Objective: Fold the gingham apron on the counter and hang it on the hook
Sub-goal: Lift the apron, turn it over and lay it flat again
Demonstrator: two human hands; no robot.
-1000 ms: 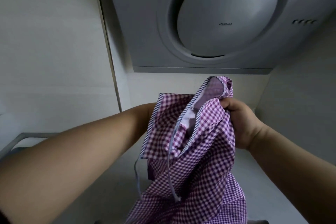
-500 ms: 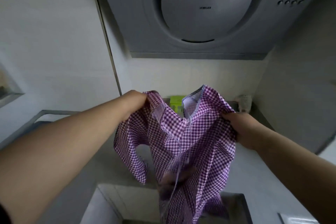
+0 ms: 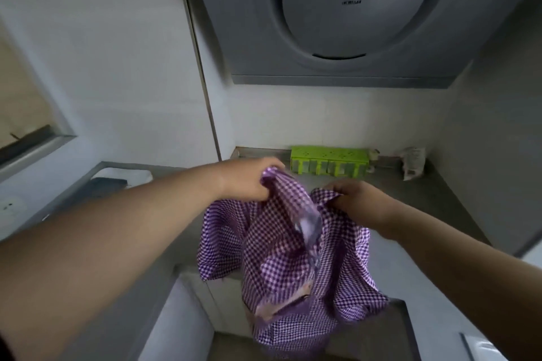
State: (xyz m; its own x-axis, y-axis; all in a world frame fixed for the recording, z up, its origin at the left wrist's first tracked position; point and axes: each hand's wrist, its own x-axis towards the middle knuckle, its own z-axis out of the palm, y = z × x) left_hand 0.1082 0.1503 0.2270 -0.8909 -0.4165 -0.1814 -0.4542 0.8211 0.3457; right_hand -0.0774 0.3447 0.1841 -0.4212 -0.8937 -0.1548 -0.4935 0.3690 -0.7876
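The purple-and-white gingham apron [image 3: 281, 258] hangs bunched in the air in front of me, over the counter edge. My left hand [image 3: 246, 179] grips its top edge on the left, fingers curled round the cloth. My right hand [image 3: 355, 199] grips the top edge on the right. The cloth sags between the hands and falls in loose folds below them, blurred by motion. No hook shows in this view.
A grey counter [image 3: 425, 196] runs along the back wall, with a green rack [image 3: 330, 163] and a small white packet [image 3: 413, 163] on it. A large grey range hood [image 3: 352, 17] hangs above. A dark flat object [image 3: 102, 184] lies at the left.
My view has tilted down and both hands have lowered with the apron. The hands have come closer together, so the cloth bunches more between them.
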